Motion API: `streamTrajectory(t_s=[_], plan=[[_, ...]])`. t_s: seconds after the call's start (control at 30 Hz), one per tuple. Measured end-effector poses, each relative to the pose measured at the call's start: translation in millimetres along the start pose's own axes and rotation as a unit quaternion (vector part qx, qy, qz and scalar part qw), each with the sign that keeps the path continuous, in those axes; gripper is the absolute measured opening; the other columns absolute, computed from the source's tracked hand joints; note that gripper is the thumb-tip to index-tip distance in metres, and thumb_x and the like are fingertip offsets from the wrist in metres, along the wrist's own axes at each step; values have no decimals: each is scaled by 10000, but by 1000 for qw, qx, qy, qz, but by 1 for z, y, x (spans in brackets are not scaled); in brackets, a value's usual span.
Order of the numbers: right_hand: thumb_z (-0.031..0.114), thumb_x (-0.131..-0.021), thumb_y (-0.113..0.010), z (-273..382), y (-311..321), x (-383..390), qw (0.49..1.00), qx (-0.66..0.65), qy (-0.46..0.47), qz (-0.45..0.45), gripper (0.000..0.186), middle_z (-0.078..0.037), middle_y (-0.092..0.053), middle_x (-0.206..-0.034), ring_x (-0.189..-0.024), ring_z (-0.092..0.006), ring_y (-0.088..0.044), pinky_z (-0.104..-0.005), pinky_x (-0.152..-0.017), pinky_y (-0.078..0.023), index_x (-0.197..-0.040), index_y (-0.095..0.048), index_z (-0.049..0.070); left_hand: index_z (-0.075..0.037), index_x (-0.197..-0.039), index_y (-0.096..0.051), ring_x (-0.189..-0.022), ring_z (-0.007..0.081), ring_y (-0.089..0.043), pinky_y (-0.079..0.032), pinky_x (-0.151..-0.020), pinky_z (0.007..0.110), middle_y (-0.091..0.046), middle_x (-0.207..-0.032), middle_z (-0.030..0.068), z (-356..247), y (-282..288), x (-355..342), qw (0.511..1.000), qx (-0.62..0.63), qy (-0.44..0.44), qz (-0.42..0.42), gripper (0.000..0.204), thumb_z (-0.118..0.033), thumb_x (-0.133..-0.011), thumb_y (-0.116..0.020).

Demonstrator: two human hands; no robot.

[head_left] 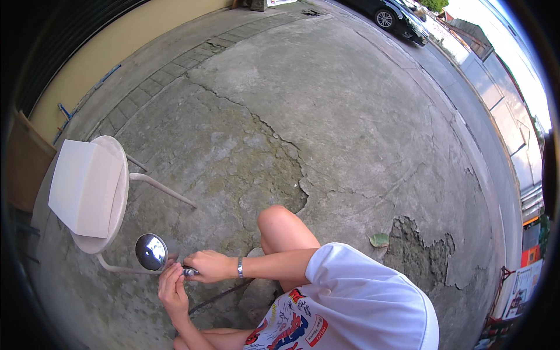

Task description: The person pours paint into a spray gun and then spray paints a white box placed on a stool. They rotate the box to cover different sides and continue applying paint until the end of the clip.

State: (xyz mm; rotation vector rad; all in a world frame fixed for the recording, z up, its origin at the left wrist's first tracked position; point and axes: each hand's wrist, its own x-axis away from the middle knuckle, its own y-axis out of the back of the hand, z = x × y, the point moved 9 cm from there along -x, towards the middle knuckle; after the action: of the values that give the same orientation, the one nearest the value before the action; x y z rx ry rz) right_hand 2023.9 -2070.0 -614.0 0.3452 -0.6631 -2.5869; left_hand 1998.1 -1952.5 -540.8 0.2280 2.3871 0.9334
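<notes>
A shiny round chrome piece (pixel 153 252) with a domed face sits at the lower left, beside a low round stool (pixel 123 169). My right hand (pixel 211 265), a metal watch at its wrist, is closed on a small dark-and-silver metal piece (pixel 191 272) just right of the chrome piece. My left hand (pixel 174 291) is pressed up against it from below with fingers closed; what exactly they hold is partly hidden. A dark thin rod or cable (pixel 216 297) runs on the ground behind my hands. A white box (pixel 79 184) lies on the stool seat.
Cracked concrete (pixel 338 134) surrounds me, with a leaf (pixel 378 239) at right. A brown board (pixel 32 163) stands at far left by a yellow wall (pixel 105 58). A dark car (pixel 402 26) is on the road beyond. Signboards (pixel 519 291) stand at the right edge.
</notes>
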Motion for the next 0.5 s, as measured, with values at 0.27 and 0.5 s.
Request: streamTrajectory(t_s=[0.27, 0.5], plan=[[289, -903, -724, -4, -2, 2, 999, -5, -23, 25, 308, -226, -702, -912, -863, -459, -676, -532, -729, -536, -953, -631, 0, 6, -998, -732, -1016, 339, -726, -566, -938, 432, -758, -1040, 149, -1, 2, 0, 999, 9, 15, -38, 155, 13, -846, -760], [279, -892, -728, -6, 2, 1, 1000, -11, -10, -4, 307, -227, -700, -895, -850, -466, -676, -539, -728, -533, -942, -627, -7, 15, -971, -728, -1023, 330, -737, -572, -963, 433, -765, -1043, 147, 9, 1, -1, 995, 67, 2, -69, 159, 18, -822, -784]])
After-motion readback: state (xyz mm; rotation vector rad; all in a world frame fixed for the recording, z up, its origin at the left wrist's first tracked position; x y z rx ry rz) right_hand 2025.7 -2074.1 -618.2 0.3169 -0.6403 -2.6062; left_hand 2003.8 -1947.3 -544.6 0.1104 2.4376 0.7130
